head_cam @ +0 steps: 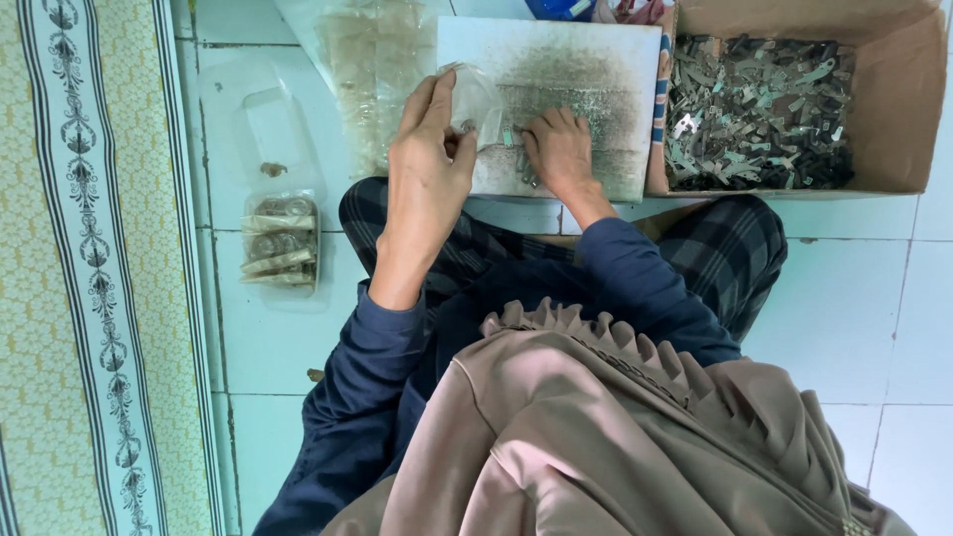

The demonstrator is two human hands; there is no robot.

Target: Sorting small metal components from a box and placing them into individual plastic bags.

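Observation:
I sit cross-legged on a tiled floor. My left hand [429, 164] pinches the mouth of a small clear plastic bag [479, 99] and holds it up over a scuffed white board [586, 69] resting across my legs. Beside the bag, my right hand [558, 149] is curled knuckles-up on the board, its fingertips on small metal pieces [523, 159]. Whether it grips any of them is hidden by the fingers.
A cardboard box [903, 109] at the upper right holds several flat grey metal parts [759, 114]. Clear plastic bags [362, 60] lie above the left hand. A filled clear packet [280, 243] lies on the tiles at left, next to a patterned mat [89, 268].

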